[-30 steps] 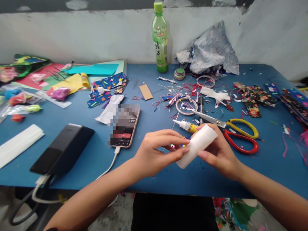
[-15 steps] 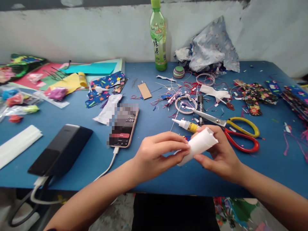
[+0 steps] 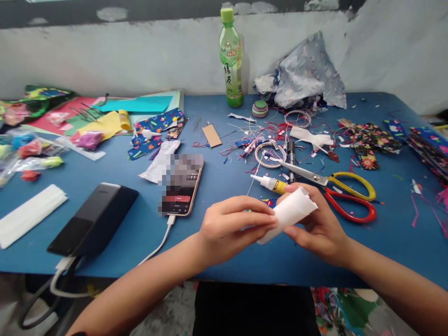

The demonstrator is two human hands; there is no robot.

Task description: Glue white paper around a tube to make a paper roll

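Between my two hands, above the near part of the blue table point(image 3: 301, 270), is a rolled piece of white paper or cloth point(image 3: 293, 211), tilted up to the right. My left hand point(image 3: 234, 228) pinches its lower left part between thumb and fingers. Around its right part curls my right hand point(image 3: 320, 226), with the thumb on the near side and the fingers partly hidden behind the roll. Just beyond the hands lie a glue bottle point(image 3: 272, 184) with a white nozzle and scissors point(image 3: 331, 184) with yellow and red handles.
A phone point(image 3: 184, 186) and a black power bank point(image 3: 94, 219) lie to the left with cables. A folded white strip point(image 3: 33, 214) is at far left. Behind the glue are a tape roll point(image 3: 270, 155), a black marker point(image 3: 291, 161) and thread scraps. A green tea bottle point(image 3: 231, 60) stands at the back.
The view has tilted up slightly, so the table items sit a little lower. Both hands keep hold of the white roll, almost unmoved.
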